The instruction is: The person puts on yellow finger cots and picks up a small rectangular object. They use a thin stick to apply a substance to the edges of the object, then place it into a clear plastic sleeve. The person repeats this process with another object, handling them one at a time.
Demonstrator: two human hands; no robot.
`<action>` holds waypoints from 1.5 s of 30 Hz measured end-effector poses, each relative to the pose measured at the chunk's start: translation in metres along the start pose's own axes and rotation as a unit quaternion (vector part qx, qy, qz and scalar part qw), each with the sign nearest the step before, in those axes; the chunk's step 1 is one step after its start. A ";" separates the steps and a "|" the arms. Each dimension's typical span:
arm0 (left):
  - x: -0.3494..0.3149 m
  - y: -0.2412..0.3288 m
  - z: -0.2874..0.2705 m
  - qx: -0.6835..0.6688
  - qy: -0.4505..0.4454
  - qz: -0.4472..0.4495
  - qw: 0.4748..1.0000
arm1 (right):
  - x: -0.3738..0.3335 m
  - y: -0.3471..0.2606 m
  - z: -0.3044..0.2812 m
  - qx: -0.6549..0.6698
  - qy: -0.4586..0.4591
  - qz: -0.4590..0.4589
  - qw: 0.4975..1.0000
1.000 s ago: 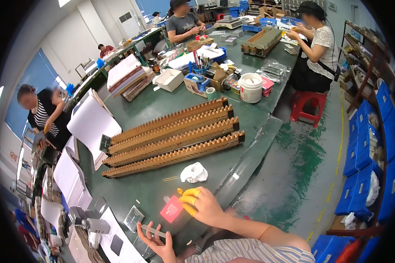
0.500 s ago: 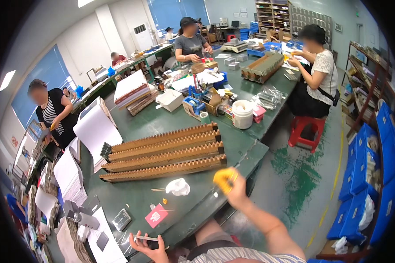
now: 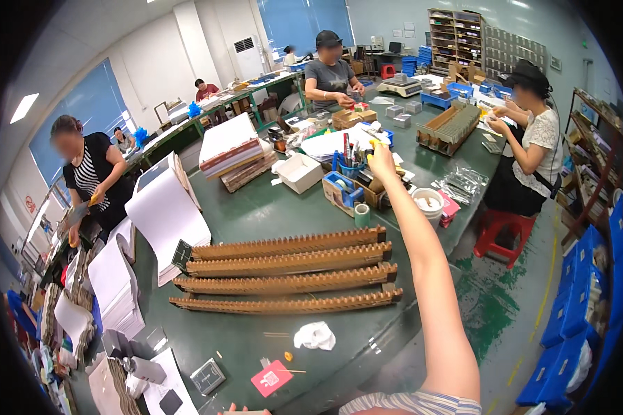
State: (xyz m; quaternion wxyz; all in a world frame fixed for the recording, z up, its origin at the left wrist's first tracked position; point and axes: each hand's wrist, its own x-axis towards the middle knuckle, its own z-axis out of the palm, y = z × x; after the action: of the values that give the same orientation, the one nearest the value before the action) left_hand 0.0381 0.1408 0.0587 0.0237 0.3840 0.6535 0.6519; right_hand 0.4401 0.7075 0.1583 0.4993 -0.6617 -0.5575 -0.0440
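My right arm stretches far across the table, and my right hand [image 3: 382,164] is closed around a yellow thing [image 3: 375,143], ring-shaped like a tape roll and mostly hidden by the fingers. That hand is above a cluster of tools, next to a blue pen holder [image 3: 351,168] and a blue tape dispenser [image 3: 342,194]. Only the fingertips of my left hand [image 3: 233,409] show at the lower edge, by a thin pale flat piece [image 3: 250,413]. Near it lie a pink card [image 3: 271,378], a small clear case [image 3: 208,376] and a crumpled white tissue [image 3: 315,336].
Several long brown slotted racks [image 3: 287,283] lie mid-table. A white tub [image 3: 428,205] and an open white box [image 3: 299,173] stand beyond. Co-workers sit or stand around; a red stool [image 3: 505,235] is at the right, blue bins [image 3: 567,311] line the right side.
My right hand has moved from the near table edge far forward to the tool cluster, carrying the yellow thing. My left hand has slipped mostly below the lower edge as the view shifted.
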 end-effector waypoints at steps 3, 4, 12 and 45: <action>0.004 0.002 0.000 0.007 -0.001 -0.036 0.999 | 0.010 0.008 0.017 0.006 -0.079 -0.061 0.995; 0.004 0.009 0.003 0.003 0.002 -0.048 0.999 | 0.018 0.012 0.021 -0.041 -0.098 -0.069 0.992; 0.009 0.003 0.011 0.020 -0.030 -0.048 0.998 | 0.038 0.002 -0.009 0.337 0.076 0.029 0.938; 0.008 0.009 0.009 0.109 -0.046 0.007 0.993 | -0.330 -0.099 -0.216 -0.022 -0.414 -0.107 0.904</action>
State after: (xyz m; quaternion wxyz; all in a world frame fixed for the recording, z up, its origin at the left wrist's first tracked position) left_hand 0.0418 0.1515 0.0683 0.0070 0.4186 0.7157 0.5590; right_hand 0.3469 0.3129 0.1231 0.2012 -0.5673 -0.7805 0.1687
